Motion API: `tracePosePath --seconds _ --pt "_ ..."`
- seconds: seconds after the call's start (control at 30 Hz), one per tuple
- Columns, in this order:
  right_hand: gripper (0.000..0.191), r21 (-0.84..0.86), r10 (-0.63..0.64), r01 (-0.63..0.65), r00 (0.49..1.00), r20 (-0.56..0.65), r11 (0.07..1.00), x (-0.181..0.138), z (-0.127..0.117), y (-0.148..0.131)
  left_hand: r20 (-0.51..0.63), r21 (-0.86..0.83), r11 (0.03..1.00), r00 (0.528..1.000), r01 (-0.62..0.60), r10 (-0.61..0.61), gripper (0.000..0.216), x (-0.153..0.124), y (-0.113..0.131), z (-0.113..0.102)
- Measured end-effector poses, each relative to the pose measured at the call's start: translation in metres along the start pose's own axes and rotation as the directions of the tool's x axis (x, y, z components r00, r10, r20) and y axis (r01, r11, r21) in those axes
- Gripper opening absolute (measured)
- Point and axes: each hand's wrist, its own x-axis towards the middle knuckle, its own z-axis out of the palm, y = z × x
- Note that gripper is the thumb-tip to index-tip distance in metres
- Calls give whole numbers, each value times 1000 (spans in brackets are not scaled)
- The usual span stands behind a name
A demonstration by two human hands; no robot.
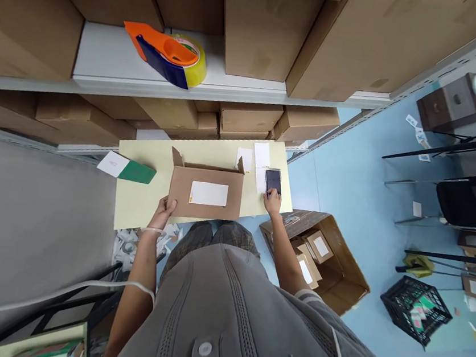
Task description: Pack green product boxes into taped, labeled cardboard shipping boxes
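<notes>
Though brown overall, a white-labelled box (210, 176)

This looks like a packing corner in a stockroom: 2 shelves (106, 52) hold plain cartons (271, 33), a tape dispenser (164, 52) lies on the upper level, a labelled box (180, 195) sits on the table (138, 207), and a floor bin (348, 271) contains smaller parcels (320, 247) (a chair (474, 199) stands farther off).

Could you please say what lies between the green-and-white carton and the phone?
In the head view, the cardboard box and white paper slips.
</notes>
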Motion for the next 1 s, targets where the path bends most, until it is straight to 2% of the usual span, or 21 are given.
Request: tracePosePath --seconds 0.2,0.3,0.4,0.47,0.53,0.63,0.73,0.9,1.0 --pt "23 55 27 -29 999 29 998 9 -3 2 14 -16 1000 1000 6 -6 59 -2 0 0" --pt "24 109 -9 11 1000 -24 994 11 -8 -6 50 -8 1000 999 8 -8 62 1 -2 -4" --pt "22 259 -6 26 997 -79 966 3 -3 -23 79 3 1000 997 17 -17 66 4 -2 -6" --pt "22 432 69 -50 997 -29 900 -7 8 -38 106 2 999 994 34 -34 67 5 -1 -7" --pt "23 574 141 -161 987 79 803 -19 23 -55 144 -5 999 988 48 -47 68 6 2 -8" --pt "28 638 166 -250 968 189 729 -34 45 -77 194 -1 999 980 50 -49 68 5 10 -8" --pt "33 665 161 -286 956 243 690 -40 53 -89 240 24 999 970 34 -38 69 3 19 -8" --pt "39 739 90 -272 957 276 617 -43 33 -95 273 49 998 962 -31 16 67 -10 36 -2" --pt "45 799 41 -231 967 252 556 -49 15 -99 245 -20 1000 969 -2 7 63 -20 41 0"
